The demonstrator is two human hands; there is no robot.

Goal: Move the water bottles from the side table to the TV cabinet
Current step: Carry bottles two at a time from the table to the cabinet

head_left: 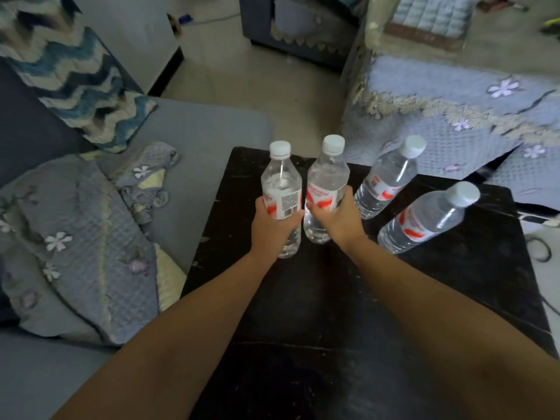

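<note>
Several clear water bottles with white caps and red-and-white labels stand on a black side table (333, 298). My left hand (272, 225) is wrapped around the leftmost bottle (281, 177). Right beside it, my right hand (336, 218) grips a second bottle (328, 174). Whether these two are lifted or resting on the table I cannot tell. Two more bottles stand untouched to the right: one (389, 177) near the table's far edge, the other (430, 218) closer to me. The TV cabinet is not in view.
A grey sofa (194, 137) with a quilted floral cover (78, 244) and a zigzag cushion (69, 74) lies left of the table. Another seat under a floral quilt (454, 110) lies at the back right. Beige floor (257, 83) runs between them toward a dark blue armchair (297, 28).
</note>
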